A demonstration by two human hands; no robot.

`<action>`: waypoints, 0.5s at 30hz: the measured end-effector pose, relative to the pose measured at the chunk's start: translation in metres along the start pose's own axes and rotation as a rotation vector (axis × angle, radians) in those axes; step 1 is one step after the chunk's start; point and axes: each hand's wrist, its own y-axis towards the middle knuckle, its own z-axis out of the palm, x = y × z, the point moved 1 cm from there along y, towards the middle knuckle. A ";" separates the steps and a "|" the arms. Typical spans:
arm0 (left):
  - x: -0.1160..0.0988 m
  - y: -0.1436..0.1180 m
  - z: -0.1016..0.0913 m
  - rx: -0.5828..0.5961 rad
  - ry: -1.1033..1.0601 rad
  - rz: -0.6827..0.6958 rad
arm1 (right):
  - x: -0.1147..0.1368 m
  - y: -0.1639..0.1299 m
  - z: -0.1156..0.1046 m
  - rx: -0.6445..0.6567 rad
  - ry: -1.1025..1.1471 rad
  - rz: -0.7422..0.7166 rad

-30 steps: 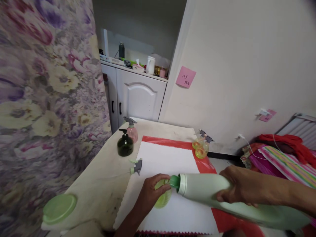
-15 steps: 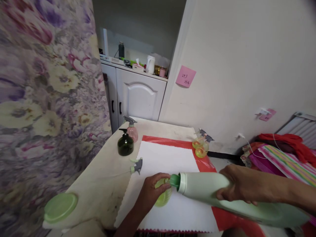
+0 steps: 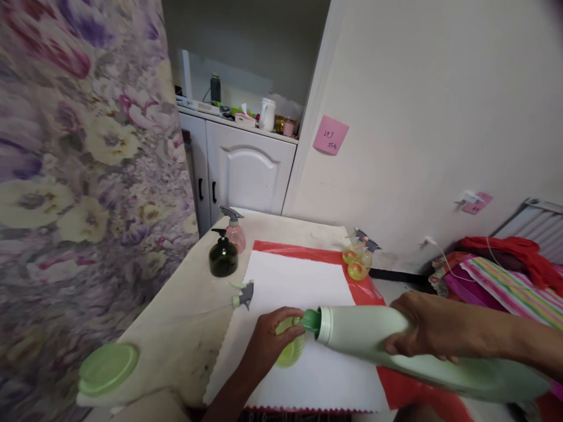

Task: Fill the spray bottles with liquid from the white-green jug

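My left hand [image 3: 275, 337] is closed around the neck of a small yellow-green spray bottle [image 3: 290, 350] that stands without its head on a white sheet [image 3: 321, 375]. My right hand [image 3: 416, 328] grips a large pale green detergent bottle [image 3: 365, 328], tipped on its side. Its green spout [image 3: 311, 322] meets the small bottle's mouth; fingers partly hide that contact. A grey and green spray trigger head [image 3: 244, 295] with a thin tube lies at the sheet's left edge. The round green cap [image 3: 108, 368] rests at the table's near left corner.
A dark green pump bottle [image 3: 223, 258] and a pink spray bottle [image 3: 236, 234] stand at the table's far left. Yellow spray bottles [image 3: 359, 266] are at the far right on red plastic [image 3: 299, 251]. A floral curtain [image 3: 97, 193] hangs close on the left.
Both hands and both bottles hold nearly the same position. The view has shifted very slightly; nothing else visibly differs.
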 end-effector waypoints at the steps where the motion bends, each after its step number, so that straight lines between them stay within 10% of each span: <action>1: 0.000 0.000 0.000 0.001 0.000 0.000 | 0.000 0.000 0.000 -0.001 0.002 0.019; 15: 0.001 -0.002 0.000 0.010 -0.014 0.016 | 0.008 -0.003 -0.003 0.000 -0.018 0.036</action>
